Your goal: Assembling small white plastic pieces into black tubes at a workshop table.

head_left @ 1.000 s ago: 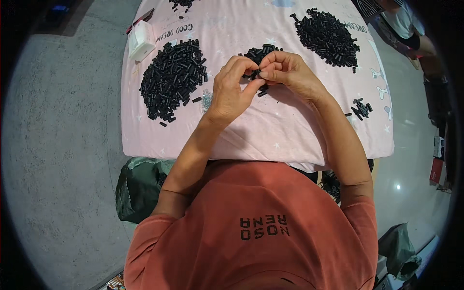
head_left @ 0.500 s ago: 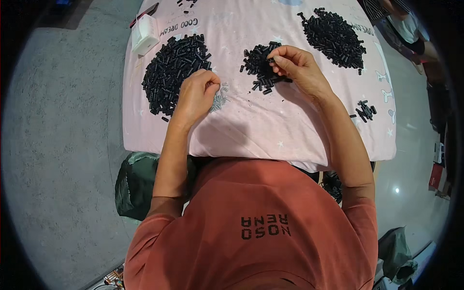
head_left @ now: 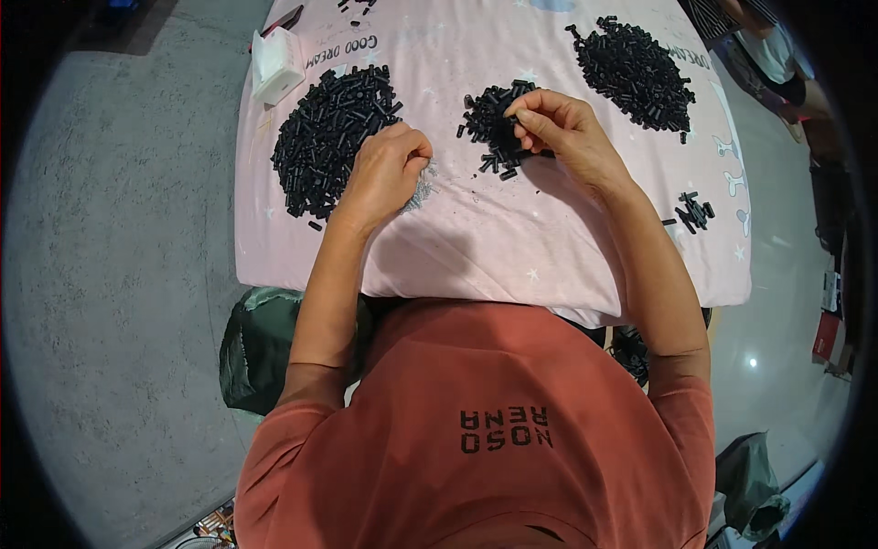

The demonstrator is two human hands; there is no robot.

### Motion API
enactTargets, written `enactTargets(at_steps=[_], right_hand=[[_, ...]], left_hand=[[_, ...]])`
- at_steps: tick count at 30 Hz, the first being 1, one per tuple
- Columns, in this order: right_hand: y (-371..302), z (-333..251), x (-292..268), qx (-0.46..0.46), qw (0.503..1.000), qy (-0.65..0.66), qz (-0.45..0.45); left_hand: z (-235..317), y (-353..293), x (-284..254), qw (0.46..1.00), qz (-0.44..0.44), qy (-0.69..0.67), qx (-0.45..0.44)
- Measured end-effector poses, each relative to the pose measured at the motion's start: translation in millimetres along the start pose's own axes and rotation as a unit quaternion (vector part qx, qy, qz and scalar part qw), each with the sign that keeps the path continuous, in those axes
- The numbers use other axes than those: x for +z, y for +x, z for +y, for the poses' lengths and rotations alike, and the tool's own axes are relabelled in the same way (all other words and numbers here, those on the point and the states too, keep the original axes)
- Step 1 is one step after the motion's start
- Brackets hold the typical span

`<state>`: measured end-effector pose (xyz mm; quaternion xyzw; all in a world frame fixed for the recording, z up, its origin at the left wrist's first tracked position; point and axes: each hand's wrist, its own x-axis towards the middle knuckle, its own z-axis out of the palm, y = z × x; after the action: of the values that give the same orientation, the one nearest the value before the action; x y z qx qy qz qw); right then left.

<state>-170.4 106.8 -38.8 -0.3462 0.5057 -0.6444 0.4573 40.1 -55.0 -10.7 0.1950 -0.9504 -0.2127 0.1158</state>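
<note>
My left hand (head_left: pixel 388 174) is closed, fingertips pinched together, beside a large pile of short black cylindrical pieces (head_left: pixel 320 137). What it pinches, if anything, is too small to make out. Next to it on the cloth lies a small heap of tiny clear-grey bits (head_left: pixel 420 194). My right hand (head_left: pixel 567 133), also closed in a pinch, is over the right side of a smaller pile of black pieces (head_left: pixel 494 123). A small dark piece, seemingly one of the black cylinders, shows at its fingertips. The hand covers part of that pile.
Another big pile of black pieces (head_left: pixel 636 78) lies at the far right, with a few loose ones (head_left: pixel 695 212) nearer. A white tissue pack (head_left: pixel 276 66) and a dark phone-like object (head_left: pixel 288 20) are far left. A pink patterned cloth (head_left: pixel 512 256) covers the table. A person (head_left: pixel 768 55) is at the right.
My left hand has shifted slightly to the right and away from me, still pinched. My right hand stays over the smaller pile with its fingertips slightly turned.
</note>
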Motion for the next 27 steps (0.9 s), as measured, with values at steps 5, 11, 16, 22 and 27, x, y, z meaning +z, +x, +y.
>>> enactTargets(at_steps=[5,11,16,22,27], right_hand=[[0.0,-1.1,0.4,0.008,0.999,-0.034,-0.001],[0.1,-0.4,0.7,0.013,0.999,-0.035,-0.006],[-1.3,-2.2,1.6,0.009,0.999,-0.036,-0.007],[-1.1,-2.7,2.0,0.020,0.999,-0.034,-0.010],[0.6,0.4,2.1,0.025,1.000,0.007,-0.015]], left_hand=[[-0.2,2.2,5.0,0.999,0.004,-0.020,-0.035],[0.1,2.9,5.3,1.000,0.016,-0.003,-0.009],[2.4,2.4,5.4,0.999,0.035,-0.033,-0.016],[19.1,5.0,0.4,0.994,0.026,-0.087,-0.065],[23.9,4.4,2.5,0.988,0.037,-0.129,-0.081]])
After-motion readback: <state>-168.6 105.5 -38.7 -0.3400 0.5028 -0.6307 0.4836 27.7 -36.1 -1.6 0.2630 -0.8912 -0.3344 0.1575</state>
